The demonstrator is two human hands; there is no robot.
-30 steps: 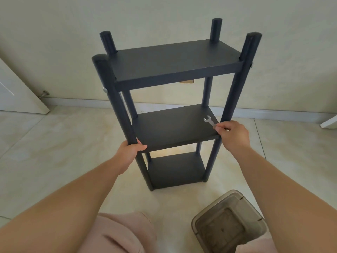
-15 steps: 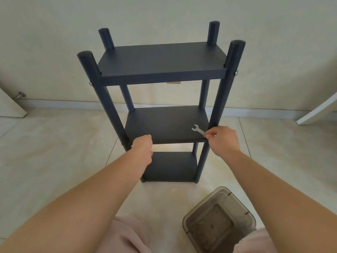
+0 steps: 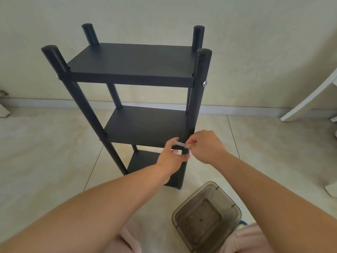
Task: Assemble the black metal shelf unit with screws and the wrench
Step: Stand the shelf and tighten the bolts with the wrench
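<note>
Single head-worn wide-angle view, looking forward and down from above the black shelf unit (image 3: 135,99), which stands upright near frame centre with its top shelf seen from above and the wall (image 3: 164,13) straight behind it. Camera is close: both forearms enter from the bottom edge, and the left hand (image 3: 172,155) and right hand (image 3: 206,146) meet at the middle shelf's near right post. A translucent bin (image 3: 207,215) sits at the lower edge; straight lines bow toward the frame margins.
</note>
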